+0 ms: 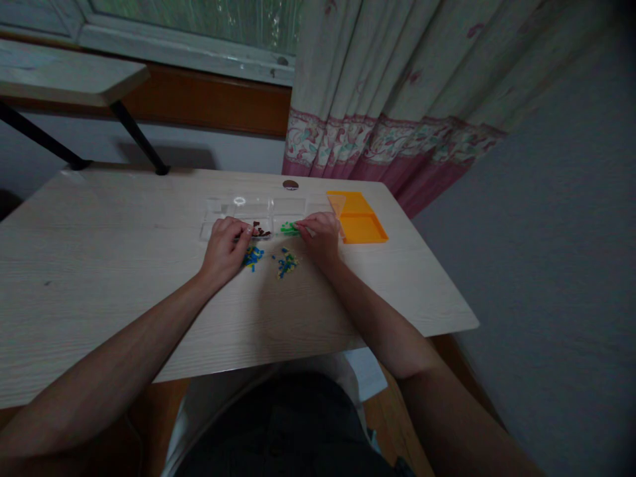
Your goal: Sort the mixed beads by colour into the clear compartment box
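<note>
A clear plastic box with compartments [289,207] lies on the table. Dark brown pieces [260,232] sit in one front compartment, and bright green pieces [289,228] in the one to its right. My left hand [230,242] is over the box's front left, its fingers pinched together by the brown pieces. Fingertips of my right hand [320,232] are closed at the green pieces. What either pinch holds is too small to make out. In front of the box are a pile of blue and yellow pieces [253,257] and a looser mixed pile [285,263].
An open orange case [358,218] stands to the right of the clear box. A round brown spot [291,185] shows near the table's back edge. At the back left rises a shelf [69,76] on black legs. A curtain [387,93] hangs behind the table.
</note>
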Action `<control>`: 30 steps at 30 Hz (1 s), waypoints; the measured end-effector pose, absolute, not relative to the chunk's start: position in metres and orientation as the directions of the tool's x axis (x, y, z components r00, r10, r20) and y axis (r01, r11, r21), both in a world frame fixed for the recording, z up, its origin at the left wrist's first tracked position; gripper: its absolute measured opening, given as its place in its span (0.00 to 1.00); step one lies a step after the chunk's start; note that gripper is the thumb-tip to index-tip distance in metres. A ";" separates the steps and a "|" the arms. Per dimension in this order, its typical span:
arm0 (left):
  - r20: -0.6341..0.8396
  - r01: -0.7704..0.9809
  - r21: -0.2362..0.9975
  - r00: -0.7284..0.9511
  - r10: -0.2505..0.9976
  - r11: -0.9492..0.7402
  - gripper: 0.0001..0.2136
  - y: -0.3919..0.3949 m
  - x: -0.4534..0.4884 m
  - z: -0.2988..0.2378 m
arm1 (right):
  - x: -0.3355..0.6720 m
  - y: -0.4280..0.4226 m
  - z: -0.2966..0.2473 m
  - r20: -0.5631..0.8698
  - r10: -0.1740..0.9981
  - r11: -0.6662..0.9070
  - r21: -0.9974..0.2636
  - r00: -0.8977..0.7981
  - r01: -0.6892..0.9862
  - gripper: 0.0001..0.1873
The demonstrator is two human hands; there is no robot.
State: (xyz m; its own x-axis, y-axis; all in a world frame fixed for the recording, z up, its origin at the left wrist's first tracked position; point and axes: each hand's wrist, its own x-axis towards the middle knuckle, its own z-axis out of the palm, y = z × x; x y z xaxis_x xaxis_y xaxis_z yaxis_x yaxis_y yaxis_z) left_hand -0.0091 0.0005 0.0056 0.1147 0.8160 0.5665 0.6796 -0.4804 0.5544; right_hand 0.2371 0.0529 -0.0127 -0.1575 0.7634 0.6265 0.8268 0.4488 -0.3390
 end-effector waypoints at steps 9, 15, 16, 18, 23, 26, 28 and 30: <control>0.569 0.747 0.475 0.142 0.810 -0.466 0.12 0.001 -0.013 0.010 | 0.234 0.053 -0.014 0.617 0.766 0.451 -0.316 -0.180 0.835 0.11; 0.507 0.843 0.327 0.225 0.832 -0.427 0.12 0.002 -0.025 0.013 | 0.234 0.053 -0.015 0.634 0.753 0.460 -0.316 -0.176 0.830 0.10; 0.486 0.848 0.309 0.249 0.837 -0.432 0.12 0.002 -0.027 0.015 | 0.234 0.053 -0.015 0.634 0.753 0.460 -0.320 -0.174 0.828 0.10; 0.449 0.848 0.284 0.294 0.843 -0.447 0.11 0.000 -0.029 0.017 | 0.233 0.053 -0.015 0.635 0.752 0.468 -0.328 -0.175 0.821 0.10; 0.415 0.822 0.291 0.352 0.839 -0.489 0.08 -0.003 -0.031 0.022 | 0.233 0.052 -0.014 0.636 0.752 0.477 -0.341 -0.175 0.810 0.11; 0.404 0.802 0.316 0.370 0.837 -0.507 0.08 -0.003 -0.031 0.020 | 0.233 0.052 -0.014 0.632 0.756 0.472 -0.346 -0.170 0.811 0.11; 0.391 0.804 0.304 0.384 0.836 -0.511 0.08 -0.002 -0.031 0.017 | 0.233 0.051 -0.013 0.631 0.756 0.471 -0.345 -0.171 0.812 0.11; 0.372 0.813 0.272 0.405 0.835 -0.515 0.09 -0.001 -0.030 0.015 | 0.233 0.051 -0.013 0.630 0.756 0.475 -0.341 -0.177 0.811 0.11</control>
